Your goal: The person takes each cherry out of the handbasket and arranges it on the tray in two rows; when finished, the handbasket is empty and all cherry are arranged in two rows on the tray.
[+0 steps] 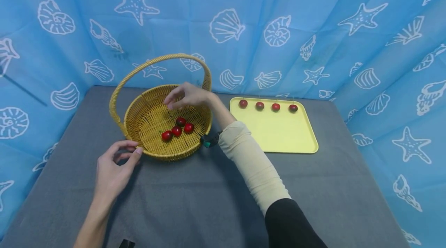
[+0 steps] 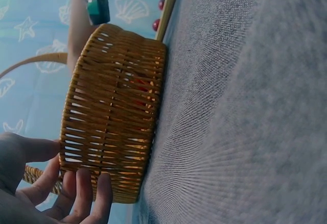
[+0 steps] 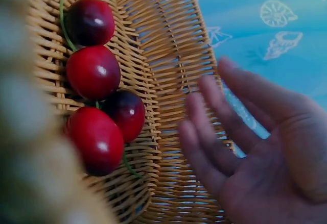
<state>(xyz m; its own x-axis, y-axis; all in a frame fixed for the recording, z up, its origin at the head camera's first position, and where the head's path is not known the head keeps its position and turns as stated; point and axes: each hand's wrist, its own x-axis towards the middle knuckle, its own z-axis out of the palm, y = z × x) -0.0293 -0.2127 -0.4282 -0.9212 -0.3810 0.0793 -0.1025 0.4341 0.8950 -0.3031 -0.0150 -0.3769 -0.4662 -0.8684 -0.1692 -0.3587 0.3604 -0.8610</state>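
Observation:
A yellow wicker basket (image 1: 167,155) with a tall arched handle stands on the grey cloth. Several dark red cherries (image 1: 176,131) with green stems lie together on its bottom. My left hand (image 1: 113,166) holds the near left part of the basket's rim, and the left wrist view shows thumb and fingers (image 2: 82,193) about the wicker edge. Over the inside of the basket hovers my right hand (image 1: 191,95), behind the cherries. In the right wrist view its palm and loosely bent fingers (image 3: 204,152) hold nothing.
To the right of the basket lies a yellow tray (image 1: 289,135), with several cherries (image 1: 259,106) in a row along its far edge. A blue curtain (image 1: 244,58) printed with shells and starfish hangs behind the table and along its sides.

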